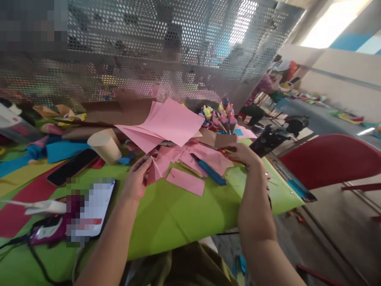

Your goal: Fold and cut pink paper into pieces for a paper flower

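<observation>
Our left hand (139,174) pinches pink paper (154,171), seemingly already folded; our right hand (245,154) grips scissors (223,153). Stacked sheets (175,123) look unfolded.

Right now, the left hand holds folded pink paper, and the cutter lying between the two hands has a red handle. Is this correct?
Not quite: in the head view, the cutter is blue-handled, not red. The left hand does hold folded pink paper.

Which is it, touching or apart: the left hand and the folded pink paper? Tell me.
Touching: the head view shows the left hand pinching the folded pink paper at its top.
</observation>
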Available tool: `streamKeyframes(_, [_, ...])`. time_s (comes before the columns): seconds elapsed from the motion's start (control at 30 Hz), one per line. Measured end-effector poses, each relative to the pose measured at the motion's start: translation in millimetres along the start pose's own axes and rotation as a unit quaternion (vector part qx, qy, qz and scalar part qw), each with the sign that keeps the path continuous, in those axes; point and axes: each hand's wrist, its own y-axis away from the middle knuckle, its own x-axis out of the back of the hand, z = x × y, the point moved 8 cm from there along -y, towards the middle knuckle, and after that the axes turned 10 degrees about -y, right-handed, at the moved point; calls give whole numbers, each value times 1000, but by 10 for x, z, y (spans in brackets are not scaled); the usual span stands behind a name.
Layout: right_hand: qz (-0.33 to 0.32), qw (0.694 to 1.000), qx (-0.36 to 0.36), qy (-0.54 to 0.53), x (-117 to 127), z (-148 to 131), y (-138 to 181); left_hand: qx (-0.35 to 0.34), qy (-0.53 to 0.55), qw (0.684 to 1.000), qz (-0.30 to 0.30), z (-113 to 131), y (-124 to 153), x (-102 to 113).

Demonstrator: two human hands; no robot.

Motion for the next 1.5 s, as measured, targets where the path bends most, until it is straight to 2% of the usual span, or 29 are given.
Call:
streamKeyframes(0.17, [-22, 998, 0, 63, -174, -5, -76, -1, -9, 1000, -2, 7, -2, -11])
streamKeyframes(0.33, [-9, 985, -9, 174, -195, 23, -81, -5, -13, 1000, -15, -14, 7, -47])
streamKeyframes(0.43, [44, 982, -9, 183, -148, -107, -83, -21, -23, 999, -28, -21, 11, -68])
streamKeyframes(0.5, [105, 983, 43, 143, -175, -398, -53, -40, -38, 998, -29, -12, 15, -74])
streamKeyframes(0.53, [123, 983, 81, 106, -244, -589, -21, -49, -48, 997, -30, -7, 19, -81])
streamKeyframes(0.6, [112, 984, 135, 29, -516, -966, 62, -65, -68, 995, -34, -2, 32, -102])
streamKeyframes(0.7, [1, 986, 151, -78, -1139, -1392, 193, -87, -95, 991, -38, 4, 67, -143])
streamKeyframes(0.8, [-91, 978, 129, -138, -1650, -1523, 280, -103, -117, 987, -44, 1, 104, -186])
streamKeyframes(0.87, [-94, 977, 99, -163, -1796, -1431, 259, -103, -129, 985, -50, -16, 114, -206])
streamKeyframes(1.03, [-95, 973, 76, -194, -1838, -1202, 151, -98, -181, 974, -94, -30, 134, -264])
streamKeyframes(1.13, [-117, 974, 82, -176, -1835, -1226, 153, -137, -254, 950, -122, 46, 175, -317])
streamKeyframes(1.23, [-111, 971, 81, -193, -1808, -1289, 167, -162, -311, 927, -134, 71, 188, -353])
streamKeyframes(1.37, [-74, 968, 73, -229, -1747, -1321, 160, -111, -244, 957, -107, -38, 97, -276])
streamKeyframes(1.43, [-74, 966, 59, -242, -1748, -1307, 156, -78, -200, 972, -92, -107, 58, -235])
streamKeyframes(1.5, [-81, 961, 44, -263, -1757, -1292, 155, -63, -192, 974, -102, -146, 57, -240])
